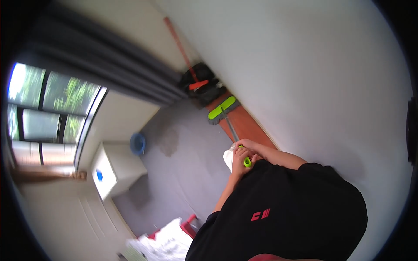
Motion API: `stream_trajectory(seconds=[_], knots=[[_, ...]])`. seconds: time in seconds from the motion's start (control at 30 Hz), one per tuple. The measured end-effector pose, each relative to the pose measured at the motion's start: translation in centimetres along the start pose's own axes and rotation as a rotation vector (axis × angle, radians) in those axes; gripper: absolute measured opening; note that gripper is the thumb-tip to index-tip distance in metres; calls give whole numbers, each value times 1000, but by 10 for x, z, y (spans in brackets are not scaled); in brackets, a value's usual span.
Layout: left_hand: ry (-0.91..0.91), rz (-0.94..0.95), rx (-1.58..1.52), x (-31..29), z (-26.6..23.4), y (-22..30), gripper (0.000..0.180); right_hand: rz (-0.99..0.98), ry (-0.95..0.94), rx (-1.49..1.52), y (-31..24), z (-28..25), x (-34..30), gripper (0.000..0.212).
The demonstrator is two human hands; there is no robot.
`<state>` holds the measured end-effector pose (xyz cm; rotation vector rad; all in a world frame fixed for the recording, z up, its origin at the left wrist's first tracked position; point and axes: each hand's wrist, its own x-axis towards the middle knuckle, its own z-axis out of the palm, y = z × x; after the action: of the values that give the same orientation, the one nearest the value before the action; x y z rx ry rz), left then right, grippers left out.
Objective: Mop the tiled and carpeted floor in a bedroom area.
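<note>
Both my hands are closed around the handle of a mop (231, 125) that reaches out ahead of me. Its flat head is bright green with a grey fringe, and it rests over a reddish-brown strip of floor beside the wall. My left hand (238, 160) grips near the green handle end, which sticks out past the fingers. Just beyond it, my right hand (248, 146) wraps the handle close to the grey pole. Something white (227, 157) shows beside my left hand; what it is cannot be made out.
A red-handled tool (179, 43) leans in the corner by a black bag-like heap (202, 80). Along the left stand a blue bucket (138, 144) and a white cabinet (115, 169). White cloth (167, 241) lies on a red-framed item nearby. A dark curtain (109, 52) hangs beside the window.
</note>
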<state>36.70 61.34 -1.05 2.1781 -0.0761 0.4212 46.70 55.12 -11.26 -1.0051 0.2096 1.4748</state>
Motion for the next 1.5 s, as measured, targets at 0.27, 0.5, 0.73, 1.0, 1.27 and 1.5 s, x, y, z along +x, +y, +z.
stream_trajectory(seconds=[0.27, 0.5, 0.73, 1.0, 1.27, 1.5], knots=[[-436, 320, -283, 61, -75, 4, 14, -1395, 247, -703, -24, 88, -79, 22], [-786, 361, -464, 98, -108, 40, 23, -1098, 144, -277, 12, 79, -35, 33], [-1295, 683, -841, 62, -89, 117, 28, -537, 140, 982, 119, 55, -66, 41], [-2275, 998, -1096, -7, -63, 178, 32, -1001, 1004, 1343, 268, 81, -83, 20], [-2362, 861, -935, -127, -41, 186, 17, -1643, 1056, 2100, 417, 90, -57, 7], [-2482, 688, -756, -225, -9, 250, 11, -2156, 843, 2658, 495, 135, -82, 14]])
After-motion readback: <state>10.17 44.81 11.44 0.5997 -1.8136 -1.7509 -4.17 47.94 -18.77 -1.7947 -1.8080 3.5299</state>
